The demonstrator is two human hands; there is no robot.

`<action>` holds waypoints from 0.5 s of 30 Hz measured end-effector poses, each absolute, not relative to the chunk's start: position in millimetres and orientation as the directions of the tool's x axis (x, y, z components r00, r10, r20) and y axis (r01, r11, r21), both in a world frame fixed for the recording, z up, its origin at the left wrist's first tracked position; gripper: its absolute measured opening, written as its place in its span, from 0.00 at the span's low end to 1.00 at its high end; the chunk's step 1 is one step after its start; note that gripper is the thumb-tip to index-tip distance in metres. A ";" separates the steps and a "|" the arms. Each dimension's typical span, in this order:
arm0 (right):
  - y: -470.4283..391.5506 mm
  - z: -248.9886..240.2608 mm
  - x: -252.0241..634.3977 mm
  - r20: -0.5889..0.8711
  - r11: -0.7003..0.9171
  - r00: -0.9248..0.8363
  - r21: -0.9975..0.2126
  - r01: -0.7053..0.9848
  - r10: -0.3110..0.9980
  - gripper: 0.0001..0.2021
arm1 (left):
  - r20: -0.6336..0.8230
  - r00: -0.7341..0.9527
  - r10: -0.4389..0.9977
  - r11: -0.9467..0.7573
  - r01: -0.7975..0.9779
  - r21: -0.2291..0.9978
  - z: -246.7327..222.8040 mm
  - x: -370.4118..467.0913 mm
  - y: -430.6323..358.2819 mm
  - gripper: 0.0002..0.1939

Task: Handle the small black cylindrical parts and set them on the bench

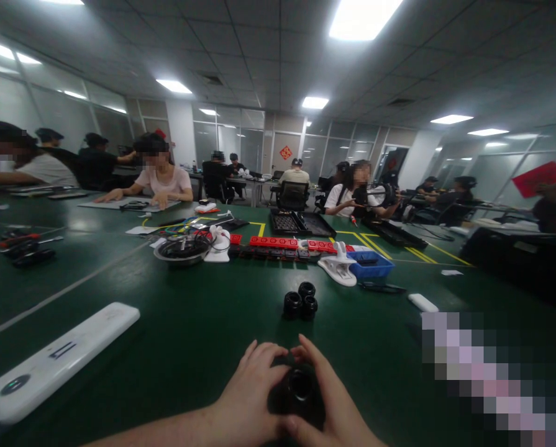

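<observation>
Close to me at the bottom of the view, my left hand (pixel 252 388) and my right hand (pixel 333 397) are cupped around a glossy black round part with a hole in its top (pixel 300 386). The left fingers curl along its left and far side; the right fingers and thumb close round its right side. Its lower portion is dark and partly covered by the hands, so I cannot tell whether more than one piece is there. Just beyond my fingertips, three similar black round parts (pixel 300 302) stand grouped on the green table (pixel 189 329).
A long white device (pixel 58 360) lies at left. Farther back are a metal bowl-like dish (pixel 179 253), red strips (pixel 273 242), a white clip stand (pixel 339 268), a blue bin (pixel 373 266) and black trays (pixel 300 222). A blurred-out patch covers the right. Several people sit at tables behind.
</observation>
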State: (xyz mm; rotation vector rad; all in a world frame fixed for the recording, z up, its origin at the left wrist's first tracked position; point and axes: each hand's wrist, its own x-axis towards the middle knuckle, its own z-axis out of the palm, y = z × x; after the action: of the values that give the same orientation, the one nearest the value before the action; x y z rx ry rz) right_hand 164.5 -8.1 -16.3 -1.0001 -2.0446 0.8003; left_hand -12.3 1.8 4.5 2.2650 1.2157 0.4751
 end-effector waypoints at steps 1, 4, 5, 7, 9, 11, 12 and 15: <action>-7.2 -17.6 164.2 0.310 0.481 -0.418 -0.779 0.403 0.854 0.39 | 0.048 0.534 0.844 -0.456 0.667 0.589 4.1 -12.3 2.4 0.25; -4.7 -20.8 164.3 0.271 0.424 -0.373 -0.798 0.429 0.887 0.35 | 0.016 0.532 0.847 -0.444 0.691 0.570 0.9 -12.2 4.9 0.24; -4.3 -21.0 164.8 0.283 0.432 -0.372 -0.796 0.423 0.884 0.34 | 0.008 0.533 0.846 -0.443 0.696 0.565 -0.3 -12.3 5.7 0.24; -4.4 -19.7 166.1 0.330 0.484 -0.400 -0.785 0.386 0.855 0.33 | 0.009 0.542 0.841 -0.453 0.693 0.561 -2.1 -12.4 6.5 0.25; -5.7 -16.7 166.8 0.352 0.526 -0.453 -0.777 0.347 0.819 0.35 | 0.028 0.551 0.834 -0.469 0.682 0.560 -2.9 -12.5 6.4 0.27; -7.4 -13.6 166.4 0.330 0.517 -0.478 -0.787 0.337 0.814 0.38 | 0.041 0.552 0.833 -0.478 0.680 0.557 -3.0 -12.4 5.7 0.28; -8.1 -12.5 165.8 0.317 0.499 -0.466 -0.795 0.345 0.826 0.39 | 0.042 0.550 0.834 -0.479 0.683 0.552 -3.0 -12.3 5.4 0.28; -9.3 -12.3 163.9 0.305 0.452 -0.384 -0.803 0.389 0.872 0.37 | 0.033 0.541 0.840 -0.472 0.699 0.537 -3.4 -11.8 5.1 0.27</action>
State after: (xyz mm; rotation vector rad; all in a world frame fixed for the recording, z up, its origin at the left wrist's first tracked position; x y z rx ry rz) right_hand 163.9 -9.3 -12.3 -1.0540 -1.9632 0.8297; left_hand -11.8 5.1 -3.4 2.3146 1.2475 0.4055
